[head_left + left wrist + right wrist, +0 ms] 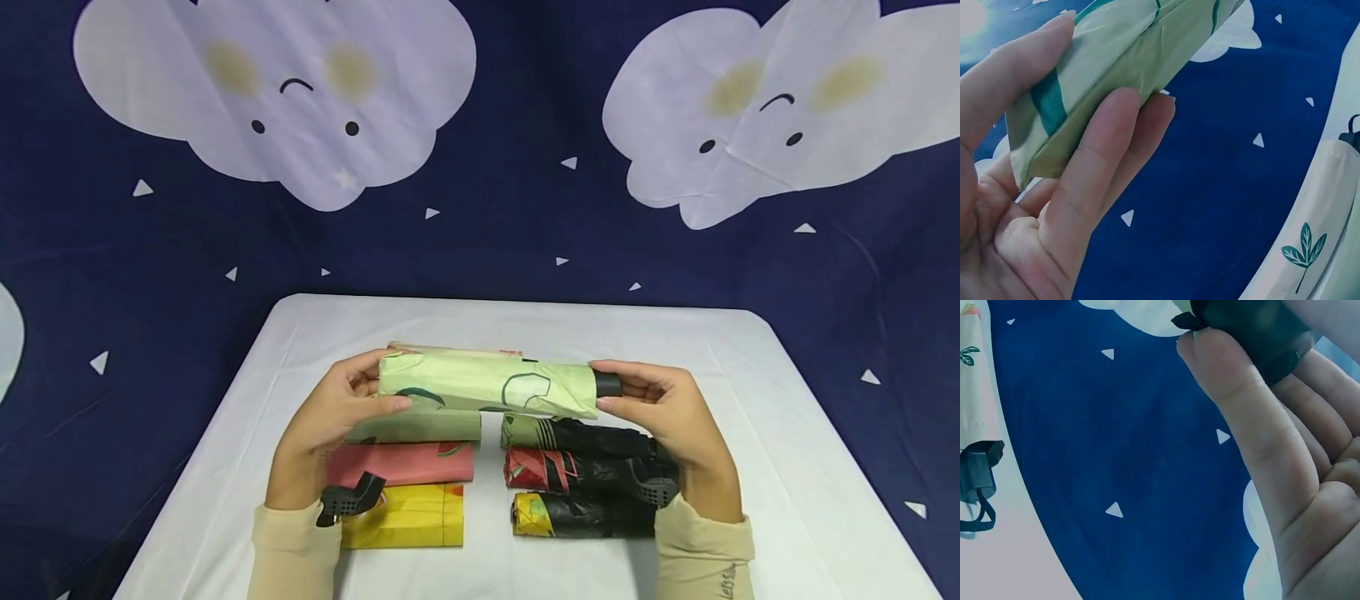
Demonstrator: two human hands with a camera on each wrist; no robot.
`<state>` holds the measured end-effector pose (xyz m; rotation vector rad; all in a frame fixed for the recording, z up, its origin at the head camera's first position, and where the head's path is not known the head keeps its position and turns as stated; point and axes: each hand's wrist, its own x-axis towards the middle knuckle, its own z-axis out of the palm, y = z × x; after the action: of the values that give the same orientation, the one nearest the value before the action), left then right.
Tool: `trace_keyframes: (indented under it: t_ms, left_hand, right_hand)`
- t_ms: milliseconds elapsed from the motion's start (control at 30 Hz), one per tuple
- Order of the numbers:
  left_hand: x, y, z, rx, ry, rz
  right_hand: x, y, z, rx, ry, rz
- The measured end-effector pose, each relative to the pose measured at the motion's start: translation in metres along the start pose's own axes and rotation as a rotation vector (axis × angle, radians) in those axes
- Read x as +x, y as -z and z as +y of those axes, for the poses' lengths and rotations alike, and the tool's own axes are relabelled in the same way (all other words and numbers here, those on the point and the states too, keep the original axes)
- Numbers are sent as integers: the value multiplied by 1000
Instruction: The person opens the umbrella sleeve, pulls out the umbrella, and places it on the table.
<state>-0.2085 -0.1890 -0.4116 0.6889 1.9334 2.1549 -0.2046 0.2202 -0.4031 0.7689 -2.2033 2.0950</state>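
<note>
At the centre of the head view a folded pale green umbrella is held level just above the white table, one hand at each end. The left hand, left of centre, has thumb and fingers curled round the fabric end; the left wrist view shows the fingers pressing soft, creased cloth that gives under them, so that end probably slips and bunches and is a poor place to pull from. The umbrella looks light, with a stiff core beneath the loose canopy or sleeve. Right of centre, the right hand pinches the black handle, hard, rigid and likely the surer grip; the right wrist view shows only a thumb against a dark blurred shape. Below, two columns lie on the table: flat sleeves in green, pink and yellow at lower left, and three folded umbrellas with black parts at lower right. Another pale folded piece behind the held umbrella is mostly hidden, the left hand covers part of the green sleeve, and small black objects at both wrists cannot be made out.
</note>
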Motion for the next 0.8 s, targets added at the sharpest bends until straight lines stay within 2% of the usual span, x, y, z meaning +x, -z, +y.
trace_keyframes:
  t_ms: [433, 633, 800]
  left_hand:
    - [2, 1, -3, 51, -11, 34]
    - [2, 3, -3, 27, -10, 53]
    - [2, 7, -5, 39, -14, 51]
  right_hand:
    - [4, -3, 11, -19, 42, 22]
    - [8, -4, 15, 39, 87, 1]
    - [9, -4, 15, 86, 85, 18]
